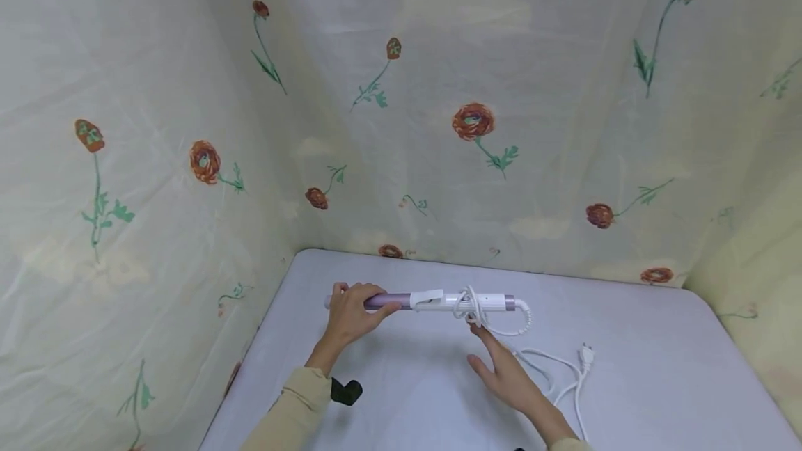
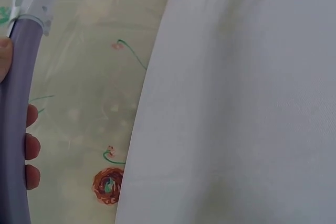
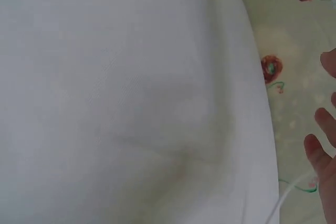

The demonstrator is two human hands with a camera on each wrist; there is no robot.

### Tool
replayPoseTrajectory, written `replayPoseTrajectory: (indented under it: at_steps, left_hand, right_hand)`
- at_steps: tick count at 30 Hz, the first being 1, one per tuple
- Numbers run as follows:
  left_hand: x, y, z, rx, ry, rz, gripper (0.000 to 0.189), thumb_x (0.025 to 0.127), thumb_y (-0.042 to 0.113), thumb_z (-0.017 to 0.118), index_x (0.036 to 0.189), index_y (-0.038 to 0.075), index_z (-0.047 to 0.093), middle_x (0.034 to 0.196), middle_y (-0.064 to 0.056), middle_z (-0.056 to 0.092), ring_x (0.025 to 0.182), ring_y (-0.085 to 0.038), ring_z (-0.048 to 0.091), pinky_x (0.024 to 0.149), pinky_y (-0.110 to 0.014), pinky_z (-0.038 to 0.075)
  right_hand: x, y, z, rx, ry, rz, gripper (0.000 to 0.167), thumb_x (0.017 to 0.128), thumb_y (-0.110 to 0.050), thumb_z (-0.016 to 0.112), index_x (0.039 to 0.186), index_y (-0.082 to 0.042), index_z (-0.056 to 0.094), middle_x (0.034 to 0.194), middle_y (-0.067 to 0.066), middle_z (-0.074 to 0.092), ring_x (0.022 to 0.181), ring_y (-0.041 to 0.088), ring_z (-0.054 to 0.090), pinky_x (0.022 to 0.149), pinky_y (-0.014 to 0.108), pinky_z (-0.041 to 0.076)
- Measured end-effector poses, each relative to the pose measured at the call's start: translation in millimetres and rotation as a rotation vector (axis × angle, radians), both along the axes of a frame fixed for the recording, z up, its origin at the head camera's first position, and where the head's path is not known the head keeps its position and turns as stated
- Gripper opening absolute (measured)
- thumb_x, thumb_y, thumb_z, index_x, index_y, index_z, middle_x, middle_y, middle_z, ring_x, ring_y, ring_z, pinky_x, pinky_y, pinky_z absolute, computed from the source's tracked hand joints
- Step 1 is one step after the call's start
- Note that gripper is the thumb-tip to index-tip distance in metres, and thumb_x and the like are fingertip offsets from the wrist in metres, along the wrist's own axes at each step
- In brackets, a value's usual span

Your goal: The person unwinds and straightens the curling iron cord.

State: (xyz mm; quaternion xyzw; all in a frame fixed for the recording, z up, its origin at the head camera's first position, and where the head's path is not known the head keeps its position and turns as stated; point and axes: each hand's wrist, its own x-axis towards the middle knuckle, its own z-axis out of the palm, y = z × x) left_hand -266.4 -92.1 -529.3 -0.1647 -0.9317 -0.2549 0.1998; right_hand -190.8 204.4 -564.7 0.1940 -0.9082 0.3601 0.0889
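Note:
A curling iron (image 1: 464,302) with a lavender barrel and white handle is held level above the table. My left hand (image 1: 354,308) grips its barrel; in the left wrist view the fingertips (image 2: 32,146) show past the lavender barrel (image 2: 20,77). White cord (image 1: 468,303) is looped round the handle and leaves its right end in a curl. Just below those loops is my right hand (image 1: 504,374), its index fingertip at the cord; whether it touches is unclear. In the right wrist view, the right fingers (image 3: 317,153) are spread and hold nothing.
The rest of the white cord runs down to the table, with its plug (image 1: 586,355) right of the right hand. A white cloth-covered table (image 1: 651,367) lies below. Flower-printed curtains (image 1: 532,89) enclose it behind and at both sides. A dark green patch (image 1: 346,392) shows beside the left sleeve.

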Motion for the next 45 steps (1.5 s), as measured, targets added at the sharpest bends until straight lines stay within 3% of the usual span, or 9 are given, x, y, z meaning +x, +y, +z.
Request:
replayPoseTrajectory:
  at_steps: [3,7,11,15,19,25,34,45]
  left_hand:
    - [-0.2,0.5,-0.8,-0.002,0.006,0.007,0.048,0.077,0.064,0.063,0.097,0.022,0.072,0.089,0.006,0.072,0.078,-0.01,0.058,0.082,-0.04,0.028]
    - [-0.4,0.7,-1.7,-0.002,0.009,0.016,0.049,0.077,0.066,0.062,0.097,0.022,0.072,0.089,0.007,0.072,0.077,-0.01,0.058,0.083,-0.039,0.028]
    - [0.0,-0.4,-1.0,0.006,0.013,0.027,0.047,0.076,0.064,0.064,0.096,0.022,0.072,0.088,0.006,0.072,0.076,-0.01,0.058,0.082,-0.039,0.027]
    - [0.0,-1.4,-0.3,-0.005,0.023,0.049,0.046,0.076,0.063,0.066,0.097,0.022,0.072,0.088,0.006,0.072,0.075,-0.01,0.057,0.081,-0.039,0.027]
    - [-0.3,0.8,-0.3,-0.022,0.024,0.062,0.049,0.075,0.065,0.064,0.097,0.022,0.072,0.087,0.005,0.072,0.075,-0.011,0.056,0.081,-0.039,0.027]
    - [0.7,5.0,-0.6,-0.018,0.013,0.088,0.054,0.075,0.07,0.06,0.096,0.022,0.073,0.084,0.005,0.072,0.074,-0.011,0.055,0.083,-0.041,0.027]
    - [1.9,6.2,-2.5,-0.033,0.019,0.117,0.049,0.074,0.067,0.064,0.094,0.023,0.073,0.082,0.006,0.071,0.073,-0.011,0.054,0.083,-0.042,0.027]
    - [1.2,1.4,-0.7,-0.048,-0.003,0.085,0.047,0.074,0.064,0.066,0.094,0.022,0.073,0.081,0.006,0.07,0.072,-0.01,0.053,0.078,-0.037,0.025]
  right_hand:
    - [-5.3,-10.4,5.8,-0.083,0.017,-0.025,0.053,0.091,-0.015,0.061,0.139,-0.004,0.041,0.136,0.017,0.051,0.118,0.035,0.053,0.093,0.047,0.045]
    - [-7.5,-20.8,9.2,-0.167,0.075,-0.02,0.035,0.091,-0.011,0.061,0.125,-0.01,0.055,0.122,0.008,0.058,0.105,0.021,0.052,0.081,0.04,0.047]
    - [-4.0,-26.0,9.8,-0.201,0.093,-0.016,0.023,0.094,-0.012,0.056,0.117,-0.011,0.059,0.122,0.004,0.059,0.117,0.021,0.05,0.089,0.043,0.045]
    - [2.1,-31.4,11.0,-0.186,0.025,-0.013,0.023,0.099,-0.02,0.049,0.119,-0.014,0.057,0.123,-0.001,0.062,0.122,0.022,0.053,0.096,0.044,0.043]
    - [8.2,-36.5,16.0,-0.138,0.006,-0.028,0.017,0.099,-0.022,0.049,0.112,-0.017,0.058,0.11,-0.008,0.066,0.106,0.016,0.062,0.087,0.038,0.047]
    - [14.1,-41.4,28.1,-0.079,0.013,-0.078,0.004,0.097,-0.022,0.053,0.098,-0.023,0.057,0.089,-0.012,0.063,0.086,0.005,0.058,0.075,0.032,0.046]
    - [21.6,-44.0,47.3,-0.047,0.011,-0.01,0.008,0.096,-0.02,0.055,0.088,-0.021,0.056,0.068,-0.02,0.049,0.06,-0.003,0.043,0.055,0.018,0.038]
    - [18.6,-32.9,64.1,-0.043,0.159,0.089,0.019,0.096,-0.014,0.054,0.08,-0.024,0.053,0.061,-0.02,0.036,0.052,-0.007,0.033,0.046,0.016,0.032]
